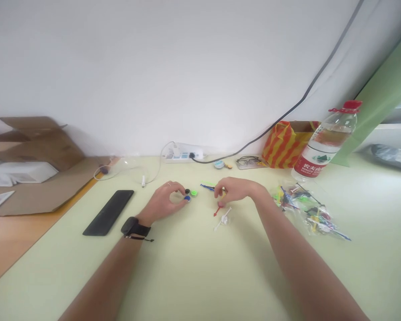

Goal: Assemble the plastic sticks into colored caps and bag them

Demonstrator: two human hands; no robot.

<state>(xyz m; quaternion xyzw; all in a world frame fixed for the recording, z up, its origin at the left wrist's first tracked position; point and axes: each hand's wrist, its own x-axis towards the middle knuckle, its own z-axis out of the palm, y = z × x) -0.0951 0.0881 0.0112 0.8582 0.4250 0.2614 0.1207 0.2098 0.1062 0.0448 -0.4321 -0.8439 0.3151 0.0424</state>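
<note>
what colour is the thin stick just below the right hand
The stick is red, shown best in the head view.

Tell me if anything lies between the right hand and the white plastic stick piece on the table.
Nothing visible blocks it. The white plastic stick piece lies close by the right hand, with only a thin red plastic stick beside it.

On the tabletop [194, 276], small discs [190, 194] lie between the left hand [163, 203] and right hand [234, 189], with loose sticks [222, 217] just in front of the right hand. A phone [108, 211] lies left of the left hand, and a packet of sticks [307, 211] lies right of the right hand. Along the back edge sit a power strip [183, 155], glasses [249, 161], a bag [282, 145] and, furthest right, a bottle [325, 142].
</note>
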